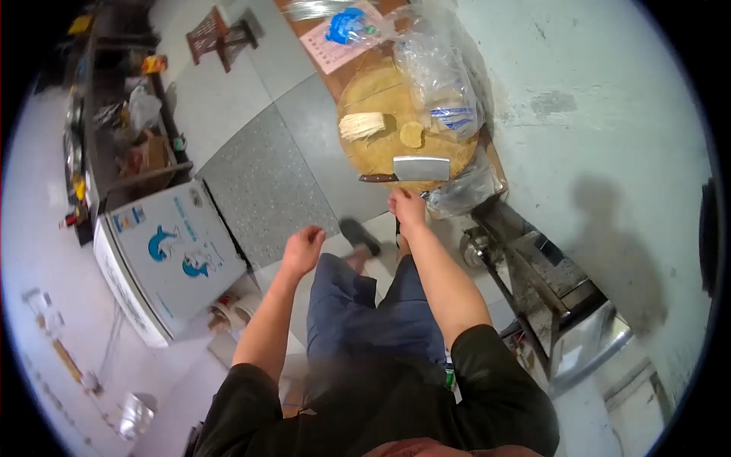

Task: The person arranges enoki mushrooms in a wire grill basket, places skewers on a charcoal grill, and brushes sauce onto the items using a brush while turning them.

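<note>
A round wooden chopping board [373,91] lies near the wall. On it are a bundle of pale shredded strips [362,126], a small yellowish round piece [411,135] and a cleaver [421,168] lying flat along the near edge, its dark handle to the left. My right hand [407,206] is at the board's near edge, just below the cleaver, with its fingers curled in; what they hold, if anything, is too small to name. Over the floor to the left, my left hand [305,247] is raised with its fingers bent together, and its grip is hidden.
Clear plastic bags [438,68] and a pink printed sheet [343,38] lie by the board. A white fridge [171,251] stands at the left below a cluttered shelf [145,179]. A wooden stool [219,38] is at the top left. Right of my legs stands a metal frame [525,266].
</note>
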`<action>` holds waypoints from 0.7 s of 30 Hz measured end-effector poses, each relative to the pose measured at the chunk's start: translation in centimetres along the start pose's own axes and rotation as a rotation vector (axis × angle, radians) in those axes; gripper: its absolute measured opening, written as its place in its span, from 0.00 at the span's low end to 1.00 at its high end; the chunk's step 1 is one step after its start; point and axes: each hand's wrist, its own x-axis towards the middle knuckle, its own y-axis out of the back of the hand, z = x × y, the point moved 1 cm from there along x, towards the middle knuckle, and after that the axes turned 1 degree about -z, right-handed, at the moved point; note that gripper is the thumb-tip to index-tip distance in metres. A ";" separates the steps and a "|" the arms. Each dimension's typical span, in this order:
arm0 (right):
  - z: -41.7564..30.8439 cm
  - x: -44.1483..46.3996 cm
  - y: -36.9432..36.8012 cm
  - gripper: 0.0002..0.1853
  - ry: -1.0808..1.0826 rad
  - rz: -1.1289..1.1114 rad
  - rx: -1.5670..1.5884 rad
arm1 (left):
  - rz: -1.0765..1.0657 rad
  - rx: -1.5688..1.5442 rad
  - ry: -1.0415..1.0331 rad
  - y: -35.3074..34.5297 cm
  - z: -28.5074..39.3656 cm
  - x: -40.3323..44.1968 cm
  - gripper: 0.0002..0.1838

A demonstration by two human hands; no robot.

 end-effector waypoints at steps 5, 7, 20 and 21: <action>-0.9 8.4 -5.7 0.09 0.002 0.121 0.141 | 0.016 0.126 -0.147 2.9 3.5 16.1 0.15; -0.2 12.7 -7.6 0.09 0.056 0.203 0.141 | -0.015 0.181 -0.326 1.7 3.5 23.8 0.15; -0.4 20.2 -14.4 0.18 0.215 0.567 0.346 | -0.277 0.323 -0.705 -4.7 7.0 38.5 0.22; -0.2 20.5 -14.4 0.18 0.254 0.563 0.330 | -0.281 0.328 -0.702 -4.7 7.2 38.7 0.22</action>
